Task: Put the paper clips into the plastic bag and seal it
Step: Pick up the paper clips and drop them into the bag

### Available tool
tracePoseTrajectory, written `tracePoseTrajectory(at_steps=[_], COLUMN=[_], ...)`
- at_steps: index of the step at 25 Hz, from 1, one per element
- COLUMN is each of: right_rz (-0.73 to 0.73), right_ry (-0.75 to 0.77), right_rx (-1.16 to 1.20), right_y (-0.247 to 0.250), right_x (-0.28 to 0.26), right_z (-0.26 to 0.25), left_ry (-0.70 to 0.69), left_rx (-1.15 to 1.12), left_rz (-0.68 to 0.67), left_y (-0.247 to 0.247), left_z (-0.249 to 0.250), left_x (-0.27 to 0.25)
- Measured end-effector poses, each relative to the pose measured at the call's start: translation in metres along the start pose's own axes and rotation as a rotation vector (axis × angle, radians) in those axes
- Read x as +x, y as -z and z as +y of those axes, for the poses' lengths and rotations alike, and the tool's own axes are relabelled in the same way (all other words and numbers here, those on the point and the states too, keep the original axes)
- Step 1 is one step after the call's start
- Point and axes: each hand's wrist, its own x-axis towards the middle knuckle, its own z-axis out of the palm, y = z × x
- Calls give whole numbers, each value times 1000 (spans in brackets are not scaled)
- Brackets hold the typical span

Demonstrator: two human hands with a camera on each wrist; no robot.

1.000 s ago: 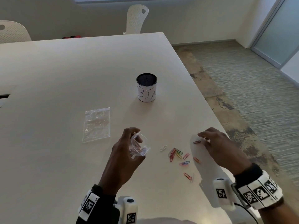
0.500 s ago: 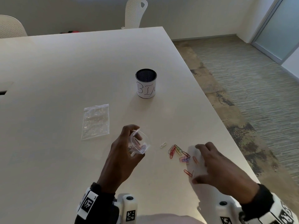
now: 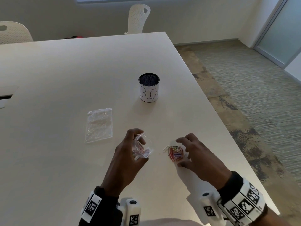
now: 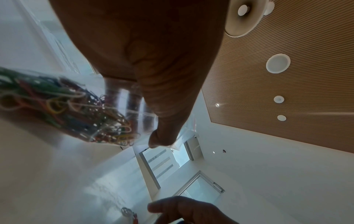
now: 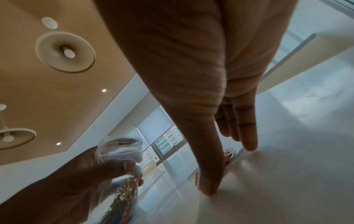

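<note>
My left hand [image 3: 138, 141] holds a small clear plastic bag [image 3: 144, 149] upright just above the table, its mouth spread and facing up. Coloured paper clips [image 4: 76, 109] fill its lower part. To its right, a tight pile of loose coloured paper clips [image 3: 175, 153] lies on the white table [image 3: 65, 160], with one white clip [image 3: 165, 149] at its left edge. My right hand [image 3: 180, 152] cups that pile from the right; its straight fingers [image 5: 247, 136] and thumb [image 5: 208, 181] touch the tabletop on either side of the clips.
A second clear bag [image 3: 99, 124] lies flat left of the held one. A black mesh cup labelled BIN [image 3: 149, 87] stands further back. The table's right edge [image 3: 241, 144] runs close to my right hand. Two white chairs [image 3: 138, 18] stand behind the table.
My right hand has swept leftward across the table, raking the scattered clips into one tight pile. The left hand keeps hold of the bag in about the same place.
</note>
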Motion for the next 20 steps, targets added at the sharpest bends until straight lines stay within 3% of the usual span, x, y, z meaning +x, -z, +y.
tracePoseTrajectory(at_steps=[4, 9, 16, 20], right_rz=[-20, 86, 99, 102], right_ry=[88, 171, 196, 158], right_rx=[-180, -113, -179, -104], right_y=[-3, -15, -11, -3], right_x=[7, 8, 16, 25], right_z=[-2, -6, -11, -6], left_ry=[0, 12, 5, 10], left_rx=[-2, -13, -3, -11], left_rz=[-4, -4, 2, 0], left_y=[1, 1, 3, 5], left_z=[-1, 0, 1, 1], left_x=[-1, 0, -1, -2])
